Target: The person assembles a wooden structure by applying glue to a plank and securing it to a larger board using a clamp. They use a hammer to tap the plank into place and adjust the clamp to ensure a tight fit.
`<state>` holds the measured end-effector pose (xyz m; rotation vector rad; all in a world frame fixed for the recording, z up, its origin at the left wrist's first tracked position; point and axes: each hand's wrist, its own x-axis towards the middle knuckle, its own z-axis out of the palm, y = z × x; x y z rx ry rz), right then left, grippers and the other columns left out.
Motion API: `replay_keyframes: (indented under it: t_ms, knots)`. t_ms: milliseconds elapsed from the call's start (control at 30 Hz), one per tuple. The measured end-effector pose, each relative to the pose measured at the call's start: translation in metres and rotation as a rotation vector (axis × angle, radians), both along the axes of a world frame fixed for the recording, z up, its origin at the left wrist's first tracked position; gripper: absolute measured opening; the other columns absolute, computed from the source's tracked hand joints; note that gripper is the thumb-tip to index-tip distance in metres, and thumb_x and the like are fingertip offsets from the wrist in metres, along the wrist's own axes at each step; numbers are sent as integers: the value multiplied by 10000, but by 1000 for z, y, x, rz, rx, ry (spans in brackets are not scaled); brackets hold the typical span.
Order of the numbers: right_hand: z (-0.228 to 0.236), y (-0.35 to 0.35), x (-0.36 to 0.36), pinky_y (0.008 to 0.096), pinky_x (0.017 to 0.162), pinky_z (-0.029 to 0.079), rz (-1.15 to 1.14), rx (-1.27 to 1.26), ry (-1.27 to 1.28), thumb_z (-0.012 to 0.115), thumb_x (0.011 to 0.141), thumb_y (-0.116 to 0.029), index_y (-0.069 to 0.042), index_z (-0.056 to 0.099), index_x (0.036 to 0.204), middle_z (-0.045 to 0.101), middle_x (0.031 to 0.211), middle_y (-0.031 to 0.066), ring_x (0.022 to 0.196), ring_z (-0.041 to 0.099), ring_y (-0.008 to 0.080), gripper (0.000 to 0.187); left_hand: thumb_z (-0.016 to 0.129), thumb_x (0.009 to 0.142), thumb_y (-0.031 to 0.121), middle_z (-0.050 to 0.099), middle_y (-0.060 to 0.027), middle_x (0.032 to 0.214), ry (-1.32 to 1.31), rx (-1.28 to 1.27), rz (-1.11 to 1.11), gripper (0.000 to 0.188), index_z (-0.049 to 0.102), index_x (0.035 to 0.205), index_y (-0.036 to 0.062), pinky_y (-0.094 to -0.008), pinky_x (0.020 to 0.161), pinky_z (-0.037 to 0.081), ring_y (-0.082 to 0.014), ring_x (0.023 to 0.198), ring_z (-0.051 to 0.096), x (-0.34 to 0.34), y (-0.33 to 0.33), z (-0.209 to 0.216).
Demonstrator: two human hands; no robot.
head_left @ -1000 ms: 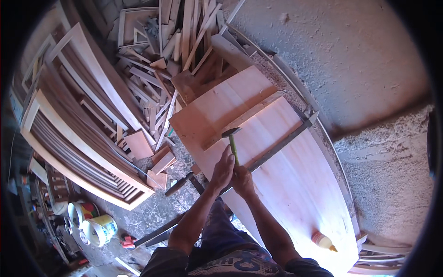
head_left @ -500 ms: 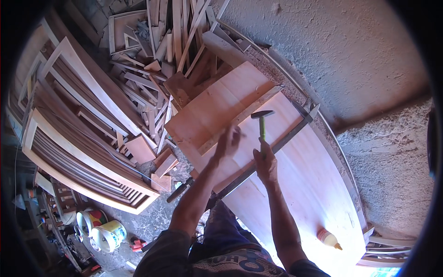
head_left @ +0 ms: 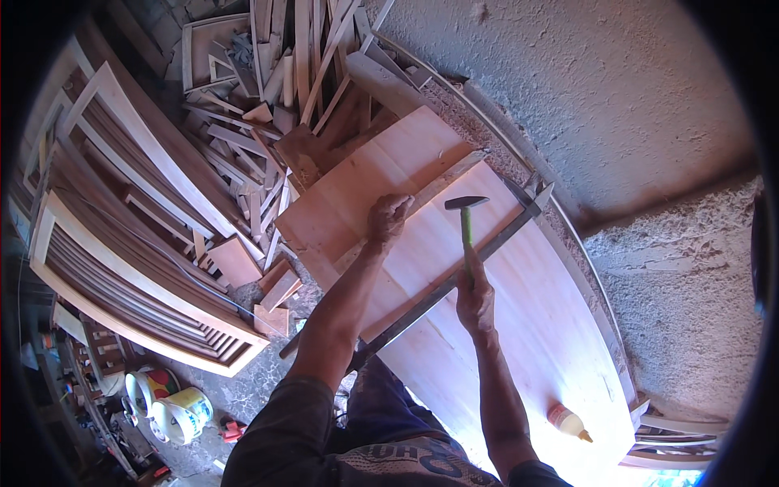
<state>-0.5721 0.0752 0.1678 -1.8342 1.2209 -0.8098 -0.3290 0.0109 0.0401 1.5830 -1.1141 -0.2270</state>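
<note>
My right hand is wrapped round the green handle of a hammer, its dark head raised over the wood. My left hand is closed, fingers curled together, at the edge of a wooden strip. Whatever those fingers may pinch is too small to make out. Under that strip lies a broad pale wooden panel. A shorter wooden board lies on the strip's far side. Across the panel, beneath the hammer, runs a long dark bar clamp.
A glue bottle lies on the panel's near right part. Louvred wooden frames lean at the left, beside a pile of offcuts. Buckets stand at lower left. A rough wall rises at the right.
My left hand has shifted slightly left and up, and its loosely spread fingers have closed. The hammer has moved a little right, still in my right hand. The whole view has shifted slightly.
</note>
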Motion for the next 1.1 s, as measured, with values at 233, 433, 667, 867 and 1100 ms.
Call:
replay_keyframes:
  t_ms: [233,433,667,867,1100]
  knots:
    - [-6,-4,17,372,604,507,76,-12,56,480,1036,-106,-86,333,1549,613,743,139,649,638,238,534,718,902,175,743,-95,917,5,2,-23,123,754,962,74,-350,782,561,-226,865,704,3,0,1]
    - [-3,-5,26,442,607,531,92,2,138,500,1016,-78,-93,329,1543,653,774,188,685,692,329,554,718,905,170,745,-107,923,91,20,-26,132,749,970,59,-346,762,570,-222,838,716,2,1,-2]
    - [-22,-18,26,475,633,528,175,-206,127,535,970,-18,-148,307,1562,649,894,220,742,669,379,648,729,900,171,743,-108,901,16,-32,-34,113,748,946,69,-353,726,570,-240,813,713,-1,-1,-4]
    - [10,-17,38,497,575,498,191,-387,211,552,964,-15,-173,268,1585,577,743,176,597,596,357,701,714,879,117,713,-91,845,-348,128,-20,85,738,960,112,-411,710,548,-296,765,661,5,5,1]
    - [-13,-38,30,462,543,514,243,-213,429,581,954,-26,-163,320,1571,573,707,162,542,592,323,683,715,873,136,711,-75,868,-253,-1,-21,104,742,974,135,-428,714,542,-295,796,653,-8,0,12]
